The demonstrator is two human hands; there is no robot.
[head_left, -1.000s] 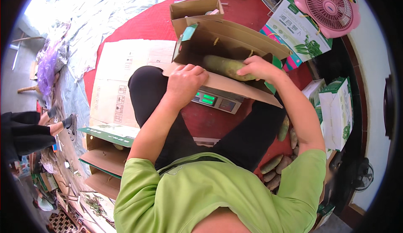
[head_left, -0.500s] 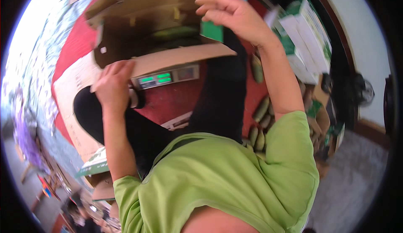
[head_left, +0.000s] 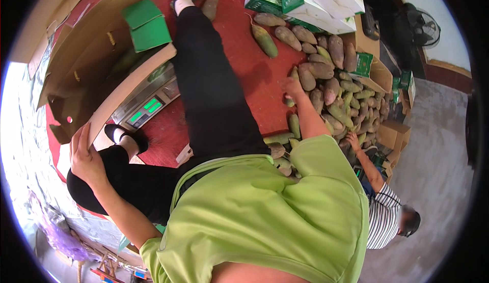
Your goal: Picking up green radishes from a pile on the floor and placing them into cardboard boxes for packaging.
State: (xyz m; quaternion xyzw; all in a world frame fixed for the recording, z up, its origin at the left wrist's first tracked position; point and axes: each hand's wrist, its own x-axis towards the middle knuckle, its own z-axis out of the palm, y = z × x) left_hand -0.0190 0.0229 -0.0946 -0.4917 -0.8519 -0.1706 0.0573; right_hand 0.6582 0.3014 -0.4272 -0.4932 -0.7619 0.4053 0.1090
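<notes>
Red floor carries a mango heap; left grip clasps the cardboard box, right grip released over mangoes

Open brown corrugated-cardboard box: matt paper, creased flaps. Grey metal weighing scale: smooth, dull sheen, glowing green display. Green-brown oblong fruits: matt, mottled skins. Red floor mat: flat, matt. Lime-green cloth shirt: soft, matt.
</notes>
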